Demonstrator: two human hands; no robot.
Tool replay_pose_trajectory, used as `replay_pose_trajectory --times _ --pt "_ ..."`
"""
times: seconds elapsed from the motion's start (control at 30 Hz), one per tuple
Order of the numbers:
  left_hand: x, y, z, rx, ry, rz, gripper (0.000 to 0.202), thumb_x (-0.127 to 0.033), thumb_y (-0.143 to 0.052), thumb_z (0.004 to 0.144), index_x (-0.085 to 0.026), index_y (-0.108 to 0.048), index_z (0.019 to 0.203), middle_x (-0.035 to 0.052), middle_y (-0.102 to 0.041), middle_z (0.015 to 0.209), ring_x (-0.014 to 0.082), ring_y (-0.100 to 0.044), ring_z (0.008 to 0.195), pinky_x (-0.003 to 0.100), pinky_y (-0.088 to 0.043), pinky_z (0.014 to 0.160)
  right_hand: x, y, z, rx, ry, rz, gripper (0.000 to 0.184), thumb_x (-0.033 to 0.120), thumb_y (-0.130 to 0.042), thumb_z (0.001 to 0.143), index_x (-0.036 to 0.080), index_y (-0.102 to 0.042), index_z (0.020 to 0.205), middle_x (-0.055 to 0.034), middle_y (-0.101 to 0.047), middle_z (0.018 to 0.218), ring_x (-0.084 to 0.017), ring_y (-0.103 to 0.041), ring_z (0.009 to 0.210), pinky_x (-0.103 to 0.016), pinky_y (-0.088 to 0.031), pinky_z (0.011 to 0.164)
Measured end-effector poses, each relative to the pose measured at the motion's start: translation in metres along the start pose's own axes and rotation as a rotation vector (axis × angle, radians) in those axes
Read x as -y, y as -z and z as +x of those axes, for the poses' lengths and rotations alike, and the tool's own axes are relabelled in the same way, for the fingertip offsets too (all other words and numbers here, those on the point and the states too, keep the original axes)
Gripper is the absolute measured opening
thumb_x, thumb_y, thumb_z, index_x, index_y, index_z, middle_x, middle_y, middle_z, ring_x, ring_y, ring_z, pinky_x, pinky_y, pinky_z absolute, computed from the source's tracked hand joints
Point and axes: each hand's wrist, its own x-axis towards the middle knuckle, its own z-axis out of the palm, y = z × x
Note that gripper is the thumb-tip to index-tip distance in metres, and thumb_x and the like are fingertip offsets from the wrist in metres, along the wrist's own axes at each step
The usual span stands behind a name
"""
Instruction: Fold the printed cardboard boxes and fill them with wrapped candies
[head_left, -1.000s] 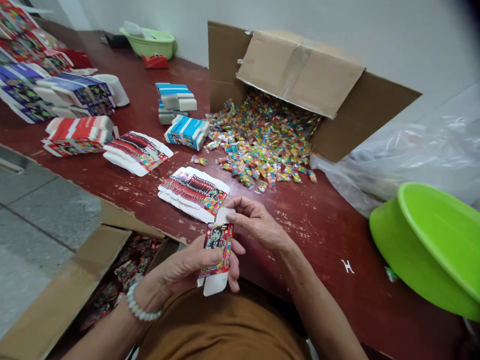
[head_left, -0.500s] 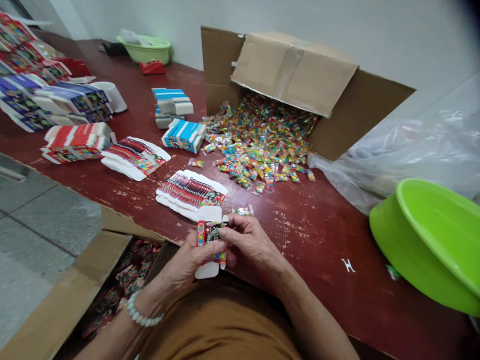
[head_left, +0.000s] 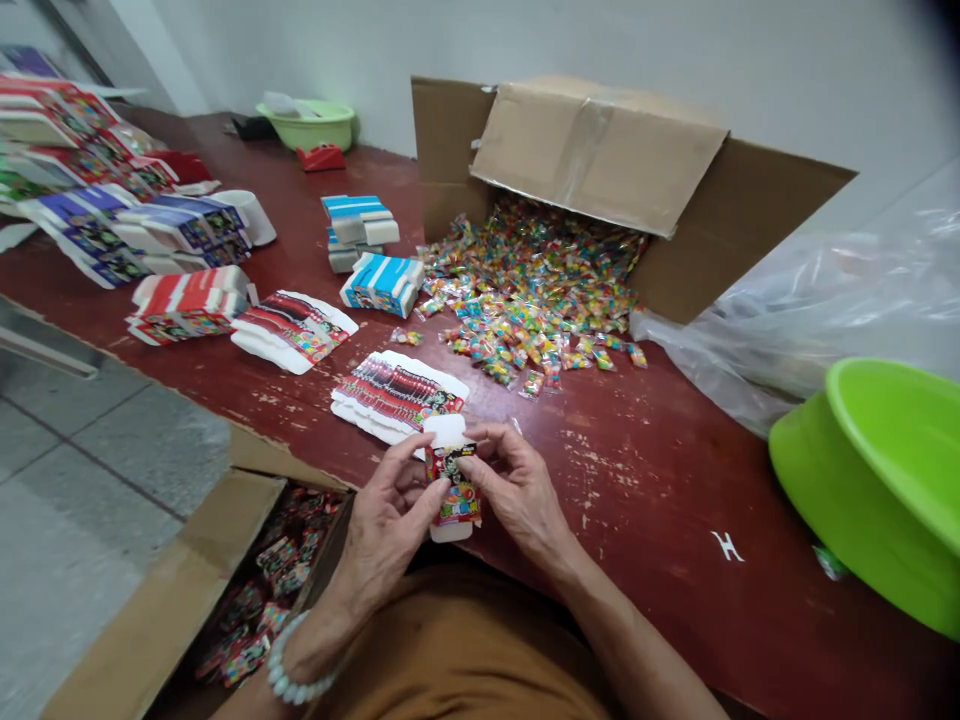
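Note:
Both hands hold one small red printed carton (head_left: 454,487) upright over the near edge of the dark red table (head_left: 645,470). My left hand (head_left: 388,520) pinches its left side, and my right hand (head_left: 517,485) pinches its right side near the white top flap. Just beyond the carton lies a fanned stack of flat red cartons (head_left: 397,395). Farther back, a heap of small wrapped candies (head_left: 532,290) spills out of a tipped cardboard box (head_left: 607,165).
Blue cartons (head_left: 382,280), more flat red cartons (head_left: 292,325) and stacked packs (head_left: 187,295) lie to the left. Green basins (head_left: 877,480) sit at the right beside clear plastic sheeting (head_left: 825,300). An open cardboard box (head_left: 187,580) of filled cartons stands on the floor at lower left.
The carton has gone from lying flat in my left hand to standing squared up between both hands, and my right hand has closed on its side. The view has shifted slightly.

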Motion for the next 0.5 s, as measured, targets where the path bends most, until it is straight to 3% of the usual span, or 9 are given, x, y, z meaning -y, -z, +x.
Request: replay_pose_trajectory --times 0.1,0.17,0.23,0.3,0.37,0.43,0.5 --pt "-0.004 0.003 0.001 0.051 0.081 -0.045 0.031 -0.033 -0.077 0.079 -0.022 -0.064 0.105 -0.0009 -0.073 0.079 0.0150 -0.068 0.072 0.023 -0.055 0.066 -0.004 0.004 0.001 0.021 -0.016 -0.018 0.020 0.039 -0.070 0.084 0.020 -0.070 0.089 0.0006 -0.064 0.076 -0.014 -0.055 0.070 -0.027 -0.045 0.067" --pt "-0.005 0.004 0.002 0.071 0.118 -0.057 0.025 -0.035 -0.078 0.080 -0.021 -0.067 0.097 -0.0007 -0.072 0.078 0.0145 -0.065 0.070 0.023 -0.053 0.065 -0.005 0.008 0.005 0.061 -0.103 -0.011 0.025 0.043 -0.072 0.083 0.018 -0.070 0.079 -0.0009 -0.066 0.074 -0.015 -0.056 0.070 -0.029 -0.045 0.069" --pt "-0.003 0.005 0.003 0.070 0.123 -0.036 0.023 -0.038 -0.077 0.081 -0.020 -0.069 0.093 -0.0004 -0.072 0.079 0.0147 -0.064 0.070 0.023 -0.052 0.065 -0.005 0.010 0.010 0.095 -0.199 0.068 0.029 0.044 -0.079 0.075 0.017 -0.068 0.074 -0.0011 -0.067 0.072 -0.015 -0.057 0.067 -0.029 -0.046 0.067" --pt "0.000 0.005 0.005 0.039 0.103 -0.011 0.023 -0.039 -0.077 0.081 -0.020 -0.070 0.091 -0.0001 -0.073 0.083 0.0153 -0.065 0.073 0.023 -0.052 0.068 -0.003 0.011 0.015 0.110 -0.239 0.171 0.036 0.041 -0.088 0.064 0.018 -0.068 0.083 0.0005 -0.067 0.072 -0.014 -0.059 0.065 -0.028 -0.048 0.065" --pt "0.002 0.005 0.006 -0.002 0.095 -0.046 0.026 -0.038 -0.080 0.080 -0.021 -0.066 0.094 -0.0011 -0.074 0.083 0.0151 -0.066 0.074 0.023 -0.052 0.070 -0.002 0.011 0.018 0.132 -0.222 0.216 0.045 0.038 -0.092 0.058 0.019 -0.068 0.091 0.0019 -0.067 0.072 -0.013 -0.060 0.065 -0.027 -0.049 0.065" --pt "0.001 0.004 0.007 -0.015 0.138 -0.158 0.040 -0.036 -0.084 0.075 -0.024 -0.059 0.103 -0.0032 -0.074 0.081 0.0143 -0.067 0.071 0.023 -0.053 0.068 0.000 0.010 0.018 0.158 -0.173 0.189 0.039 0.039 -0.090 0.062 0.018 -0.070 0.087 0.0009 -0.069 0.074 -0.013 -0.062 0.066 -0.028 -0.050 0.067" --pt "-0.003 0.002 0.007 0.074 0.251 -0.275 0.053 -0.042 -0.085 0.074 -0.026 -0.052 0.114 -0.0022 -0.075 0.081 0.0160 -0.070 0.068 0.025 -0.055 0.065 0.000 0.010 0.016 0.163 -0.127 0.159 0.031 0.042 -0.087 0.068 0.018 -0.069 0.078 0.0001 -0.069 0.073 -0.012 -0.061 0.062 -0.028 -0.050 0.063"
